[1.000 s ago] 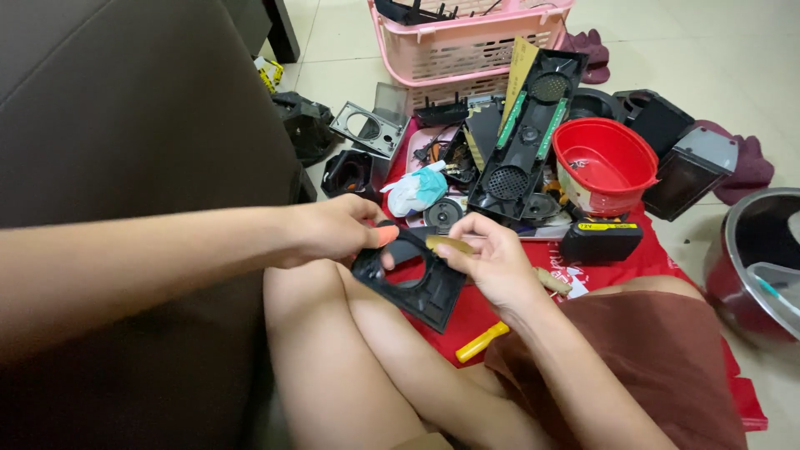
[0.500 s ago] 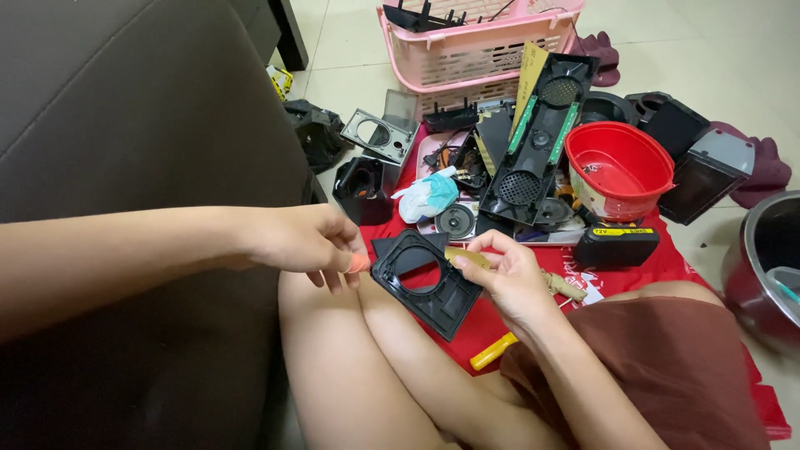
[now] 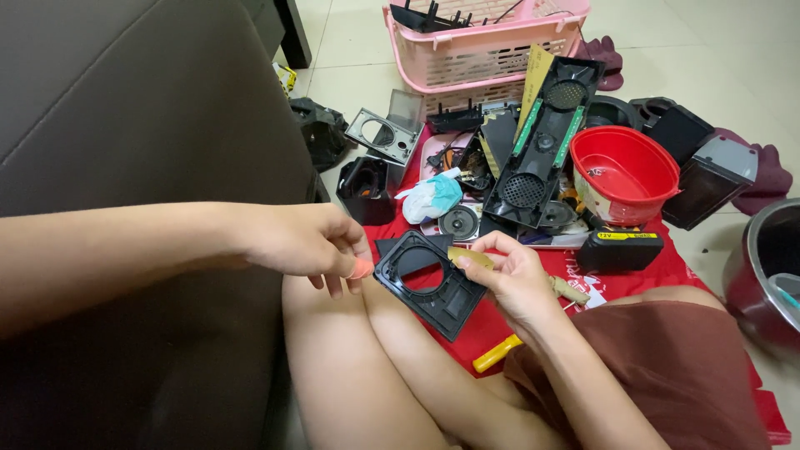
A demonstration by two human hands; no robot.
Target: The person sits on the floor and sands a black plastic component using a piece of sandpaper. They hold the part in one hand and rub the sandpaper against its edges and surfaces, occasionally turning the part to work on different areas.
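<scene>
The square frame [image 3: 433, 287] with the round hole is black, and the small piece [image 3: 469, 257] lying against it is dull yellow-tan. An orange-pink cap [image 3: 361, 268] covers one fingertip. The cloth [image 3: 492, 321] on the floor is red, the bowl [image 3: 625, 175] bright red, and the basket [image 3: 475, 46] pale pink with a slatted pattern. The long speaker panel [image 3: 546, 146] is black with green strips. The sofa [image 3: 125, 108] is dark brown, the shorts [image 3: 667, 367] reddish brown, and the tool handle [image 3: 496, 354] yellow.
</scene>
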